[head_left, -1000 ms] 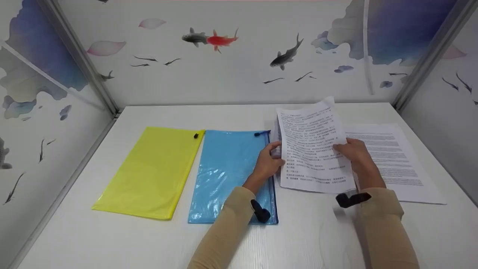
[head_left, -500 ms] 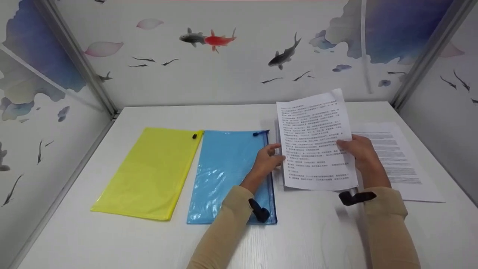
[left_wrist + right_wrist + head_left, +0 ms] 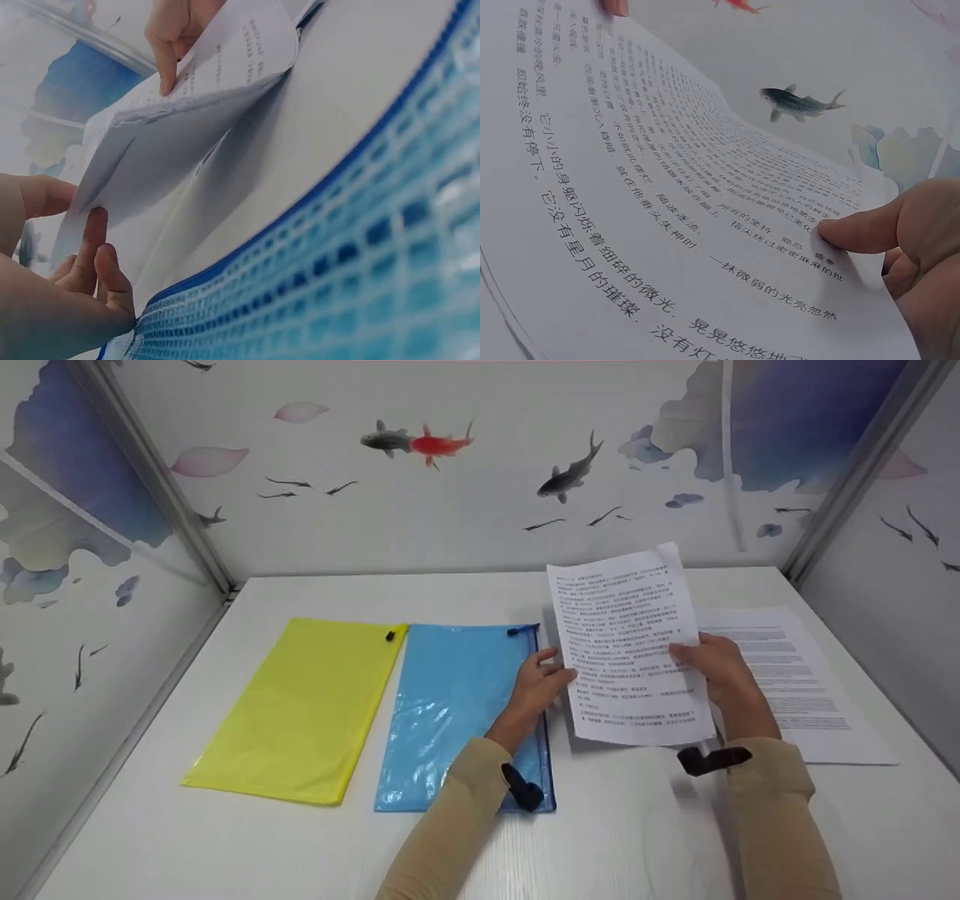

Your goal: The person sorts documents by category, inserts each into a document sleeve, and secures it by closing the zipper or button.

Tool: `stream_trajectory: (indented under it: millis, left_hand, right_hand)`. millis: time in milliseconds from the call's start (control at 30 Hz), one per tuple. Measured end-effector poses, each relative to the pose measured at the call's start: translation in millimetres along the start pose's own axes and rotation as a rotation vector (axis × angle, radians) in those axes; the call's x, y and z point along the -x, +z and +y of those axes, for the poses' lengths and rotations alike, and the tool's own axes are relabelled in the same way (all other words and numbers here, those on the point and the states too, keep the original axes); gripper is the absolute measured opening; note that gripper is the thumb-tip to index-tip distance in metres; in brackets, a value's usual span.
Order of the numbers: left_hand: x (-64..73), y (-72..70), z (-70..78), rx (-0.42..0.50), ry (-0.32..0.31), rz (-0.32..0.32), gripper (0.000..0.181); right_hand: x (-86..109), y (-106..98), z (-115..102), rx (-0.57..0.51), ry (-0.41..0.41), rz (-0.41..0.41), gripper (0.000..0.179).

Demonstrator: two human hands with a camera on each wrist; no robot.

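Note:
Several printed sheets are held up together, tilted, above the right part of the table. My right hand grips their right edge, the thumb lying flat on the printed face. At the left edge my left hand pinches the paper. The left wrist view shows its thumb on one side and a fingertip against the blank back, while its other fingers stay bent below. The bottom edges of the sheets lie nearly together in that view.
A blue zip folder lies under my left forearm, its dark zipper along the right side. Left of it lies a yellow zip folder. More printed paper rests flat on the right. Painted panels enclose the table's back and sides.
The sheets have been lifted and straightened from a bent, lower position, then tipped slightly left. My left thumb has moved onto their left edge; the folders stay put.

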State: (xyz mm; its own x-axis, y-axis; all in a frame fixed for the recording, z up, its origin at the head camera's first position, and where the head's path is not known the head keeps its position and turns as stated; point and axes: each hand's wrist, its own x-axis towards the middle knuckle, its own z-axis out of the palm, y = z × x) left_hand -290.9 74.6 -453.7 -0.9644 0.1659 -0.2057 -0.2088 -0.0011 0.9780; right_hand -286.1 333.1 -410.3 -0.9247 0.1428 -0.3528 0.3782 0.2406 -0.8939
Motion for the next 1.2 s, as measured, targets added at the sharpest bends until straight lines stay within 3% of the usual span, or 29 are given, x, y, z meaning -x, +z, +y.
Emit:
stream_trajectory:
  millis: [200,467,633,867,933,1200]
  left_hand:
    - [4.0,-1.6,2.2,0.153,-0.038,-0.108,0.048]
    - [3.4,-4.4,-2.2,0.127,0.009,-0.191,0.043]
    - [0.8,-5.8,0.0,0.093,0.056,-0.175,0.047]
    - [-2.1,-15.2,4.6,0.044,0.14,-0.092,0.043]
    - [-2.9,-16.5,5.4,0.04,0.146,-0.064,0.043]
    - [-3.0,-20.2,5.6,-0.023,0.163,0.0,0.041]
  right_hand:
    - [1.2,3.0,-3.9,-0.017,-0.008,-0.027,0.054]
    - [3.8,4.4,-7.3,-0.019,0.002,-0.043,0.054]
    - [1.4,2.4,-4.8,0.011,-0.007,-0.037,0.058]
    - [-3.0,0.5,3.5,-0.138,-0.123,-0.249,0.059]
    - [-4.5,0.4,4.7,-0.122,-0.122,-0.276,0.063]
    - [-8.9,2.0,5.5,-0.045,-0.078,-0.273,0.078]
